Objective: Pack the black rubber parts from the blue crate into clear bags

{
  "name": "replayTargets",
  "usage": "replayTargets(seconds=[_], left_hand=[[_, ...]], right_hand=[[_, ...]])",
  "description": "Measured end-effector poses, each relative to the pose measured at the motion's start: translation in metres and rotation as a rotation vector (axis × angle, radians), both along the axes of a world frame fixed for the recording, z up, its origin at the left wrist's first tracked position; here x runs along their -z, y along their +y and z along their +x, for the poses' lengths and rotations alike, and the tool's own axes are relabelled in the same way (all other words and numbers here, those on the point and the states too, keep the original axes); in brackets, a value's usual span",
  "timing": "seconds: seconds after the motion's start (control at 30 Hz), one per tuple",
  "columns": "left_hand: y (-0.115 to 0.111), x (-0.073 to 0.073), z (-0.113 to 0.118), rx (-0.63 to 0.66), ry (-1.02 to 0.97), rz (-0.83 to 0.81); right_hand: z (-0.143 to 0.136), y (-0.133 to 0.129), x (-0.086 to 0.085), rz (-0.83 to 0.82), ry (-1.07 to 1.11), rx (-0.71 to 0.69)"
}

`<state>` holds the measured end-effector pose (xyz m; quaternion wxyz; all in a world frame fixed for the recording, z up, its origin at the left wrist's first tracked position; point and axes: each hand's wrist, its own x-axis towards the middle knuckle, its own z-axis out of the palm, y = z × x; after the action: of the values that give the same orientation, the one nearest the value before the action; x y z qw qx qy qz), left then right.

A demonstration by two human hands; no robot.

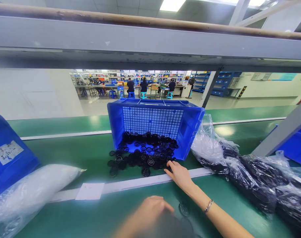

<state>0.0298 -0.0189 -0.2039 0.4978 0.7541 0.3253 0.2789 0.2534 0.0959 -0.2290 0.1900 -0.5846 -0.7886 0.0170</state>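
A blue crate (193,132) lies on its side on the green surface, its open side facing me. Round black parts (140,157) are heaped inside it and spill over its front edge. My right hand (176,172) is at the right end of the spilled parts, fingers bent down onto them; what its fingertips hold, if anything, is too small to make out. Nearer to me is my left hand (152,210), blurred, over a dark smeared shape at the bottom of the view; its grip is unclear. One loose black disc (183,209) lies between my two forearms.
Clear plastic bags of black parts (249,178) lie at the right. On the left are a filled white bag (41,185), a blue bin (9,152) and a paper sheet (90,191). A metal shelf beam (150,43) crosses above. People sit far behind.
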Motion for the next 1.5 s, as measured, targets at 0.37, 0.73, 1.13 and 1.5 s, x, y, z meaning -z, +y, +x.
replayTargets(seconds=[0.37, 0.73, 1.13, 1.5], left_hand=[[0.014, 0.025, 0.001, -0.342, -0.299, -0.057], [0.025, 0.035, -0.002, -0.661, -0.453, -0.076], [0.031, 0.04, -0.003, -0.765, -0.532, -0.139], [0.032, 0.04, -0.006, -0.813, -0.605, -0.162]], right_hand=[[0.006, -0.091, -0.04, -0.324, 0.125, -0.473], [-0.035, -0.029, -0.031, 0.021, -0.05, -0.372], [-0.038, -0.033, -0.026, -0.322, 0.311, -0.412], [-0.034, -0.066, -0.027, -0.461, 0.283, -0.418]])
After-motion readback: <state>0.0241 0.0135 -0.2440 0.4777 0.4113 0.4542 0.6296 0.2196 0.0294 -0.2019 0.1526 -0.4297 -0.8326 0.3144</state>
